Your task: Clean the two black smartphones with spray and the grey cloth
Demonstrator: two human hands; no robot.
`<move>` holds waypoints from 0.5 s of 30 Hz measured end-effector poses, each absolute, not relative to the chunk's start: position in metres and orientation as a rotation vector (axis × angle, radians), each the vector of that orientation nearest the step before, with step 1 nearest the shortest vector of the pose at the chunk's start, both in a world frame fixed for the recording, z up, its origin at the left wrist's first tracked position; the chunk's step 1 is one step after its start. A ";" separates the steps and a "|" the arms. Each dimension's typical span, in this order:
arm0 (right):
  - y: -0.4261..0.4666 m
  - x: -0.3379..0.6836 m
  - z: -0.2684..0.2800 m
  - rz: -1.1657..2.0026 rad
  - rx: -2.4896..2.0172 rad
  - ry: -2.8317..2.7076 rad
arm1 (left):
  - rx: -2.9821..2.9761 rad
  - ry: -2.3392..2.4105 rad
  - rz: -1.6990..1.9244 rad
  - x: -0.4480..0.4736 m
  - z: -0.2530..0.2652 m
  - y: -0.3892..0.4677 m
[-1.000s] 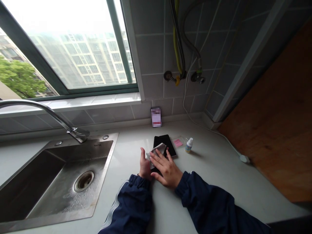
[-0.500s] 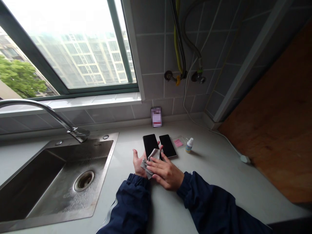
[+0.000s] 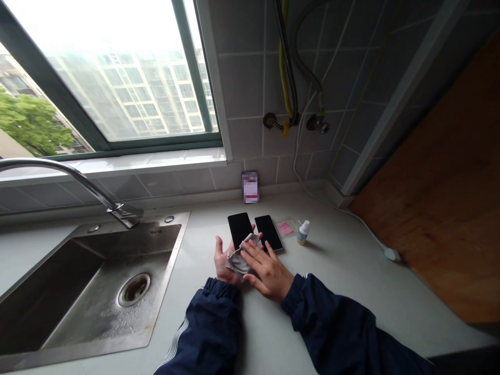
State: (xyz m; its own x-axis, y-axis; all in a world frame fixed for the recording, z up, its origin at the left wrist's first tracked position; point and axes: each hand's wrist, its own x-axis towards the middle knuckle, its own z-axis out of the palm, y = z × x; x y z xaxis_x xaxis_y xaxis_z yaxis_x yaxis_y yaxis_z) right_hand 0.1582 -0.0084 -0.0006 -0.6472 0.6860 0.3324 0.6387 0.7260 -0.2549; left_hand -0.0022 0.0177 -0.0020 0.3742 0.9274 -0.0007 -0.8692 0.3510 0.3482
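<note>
In the head view, my left hand (image 3: 222, 264) holds a black-screened phone (image 3: 239, 228) from beneath, its thumb sticking up on the left side and its fingertips showing at the right edge. My right hand (image 3: 269, 270) presses a crumpled grey cloth (image 3: 238, 262) over the lower part of that phone, fingers laid along the cloth. A second dark-screened phone (image 3: 269, 233) with a pale edge lies on the counter just beyond my right fingers. The cloth and my right hand hide the phone's lower end.
A small white bottle (image 3: 303, 233) stands right of a pink sheet (image 3: 285, 228) by a clear case. Another phone (image 3: 250, 187) with a blurred screen leans against the tiled wall. To the left is a steel sink (image 3: 156, 297) with a faucet (image 3: 121, 214). A white cable (image 3: 363, 223) runs along the counter.
My right hand and the cloth have slid slightly up the held phone, and the cloth now lies bunched differently. The held phone has shifted very slightly up and left.
</note>
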 end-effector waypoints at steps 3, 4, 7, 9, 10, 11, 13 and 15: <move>-0.007 0.159 -0.004 0.115 -1.129 -2.481 | 0.289 0.227 1.161 0.001 -0.001 0.018; -0.007 0.159 -0.006 0.100 -1.150 -2.465 | 0.283 0.244 1.129 0.003 0.000 0.018; -0.006 0.159 -0.009 0.055 -1.187 -2.422 | 0.282 0.315 0.975 0.010 0.000 0.018; -0.006 0.160 -0.010 0.025 -1.205 -2.387 | 0.301 0.360 0.950 0.014 -0.002 0.018; -0.005 0.160 -0.010 0.010 -1.213 -2.367 | 0.318 0.385 0.975 0.015 -0.004 0.018; -0.004 0.161 -0.009 -0.005 -1.225 -2.343 | 0.341 0.415 1.007 0.016 -0.006 0.017; -0.003 0.163 -0.007 -0.034 -1.267 -2.281 | 0.383 0.474 1.047 0.018 -0.010 0.015; -0.002 0.164 -0.003 -0.061 -1.325 -2.208 | 0.410 0.521 1.023 0.020 -0.014 0.012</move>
